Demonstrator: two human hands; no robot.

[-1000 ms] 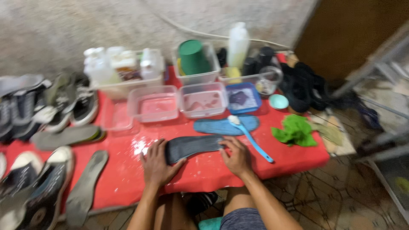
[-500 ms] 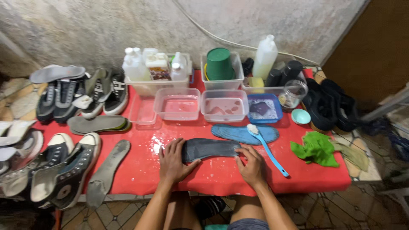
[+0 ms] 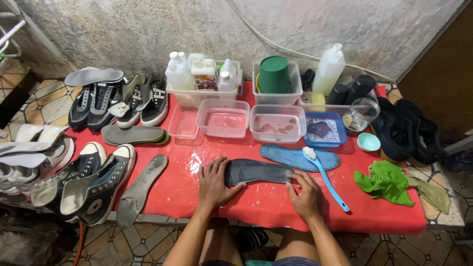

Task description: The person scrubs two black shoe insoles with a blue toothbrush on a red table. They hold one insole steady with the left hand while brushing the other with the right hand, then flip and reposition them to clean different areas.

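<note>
Nearest, both hands rest flat and open on a dark insole (image 3: 258, 171) lying across the near middle of the red tabletop (image 3: 276, 207): the left hand (image 3: 215, 183) presses its left end with fingers spread, the right hand (image 3: 305, 191) lies at its right end, fingertips touching it. Neither hand grips anything. The insole looks wet, and water shines on the tabletop just left of it, so as a judgement the washing of this piece is under way but not finished.

Just beyond, a blue insole (image 3: 290, 156) lies flat with a blue-handled brush (image 3: 325, 178) resting across its right part, bristles up near the far end. A green rag (image 3: 384, 182) sits crumpled to the right, near a small teal bowl (image 3: 368, 142).

To the left, a worn grey insole (image 3: 140, 189) hangs over the near edge, beside a pair of black high-top sneakers (image 3: 84, 180). Another insole (image 3: 133, 134) lies farther back. These look dry and dirty, so much seems left to clean.

Farther off stand three clear tubs (image 3: 224, 118) holding pinkish water and a blue tub (image 3: 323, 129) with suds. Against the wall are bottles (image 3: 202, 74), a green cup (image 3: 274, 75), more sneakers (image 3: 118, 98) on the left, and black shoes (image 3: 409, 130) on the right.
</note>
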